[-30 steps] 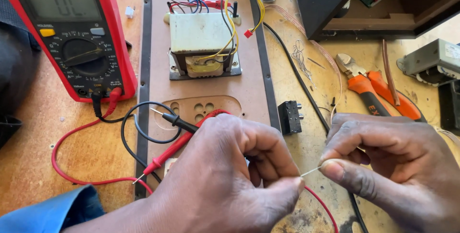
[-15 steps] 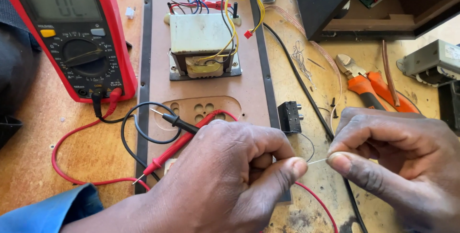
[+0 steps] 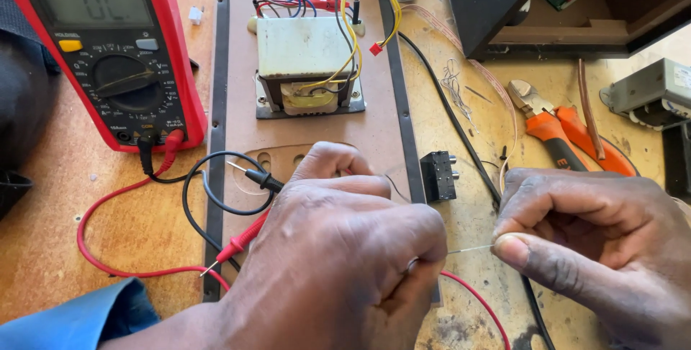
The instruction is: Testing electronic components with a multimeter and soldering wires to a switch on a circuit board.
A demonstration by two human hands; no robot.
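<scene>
A thin bare wire strand (image 3: pixel 469 249) runs taut and nearly level between the two hands, low in the head view, above the right edge of the brown board (image 3: pixel 237 127) and the bench (image 3: pixel 43 249). The left hand (image 3: pixel 345 256) closes round its left end, fingers curled tight with thumb and forefinger pressed on the strand. The right hand (image 3: pixel 597 249) pinches the other end between thumb tip and forefinger, remaining fingers folded in. The strand looks straight and unbroken; no end is joined to anything visible, so the work on it reads as mid-way: the strand is gripped and drawn out, not yet attached or trimmed. A thin red wire (image 3: pixel 475 300) passes beneath the hands. Just beyond the left hand lie the two meter probes, the black probe (image 3: pixel 260 177) and the red probe (image 3: pixel 241 242), both resting on the board, unheld. Their leads loop back to the red multimeter (image 3: pixel 101 55) at upper left, display lit, dial set. A small black socket block (image 3: pixel 438 175) sits at the board's right edge, between the hands and slightly beyond them. Further up the board stands a transformer (image 3: pixel 306 66) with yellow, red and blue wires rising from it. To the right, orange-handled pliers (image 3: pixel 554 130) lie on the bench near a dark cabinet (image 3: pixel 547 5). A blue sleeve (image 3: pixel 79 321) shows at lower left.
</scene>
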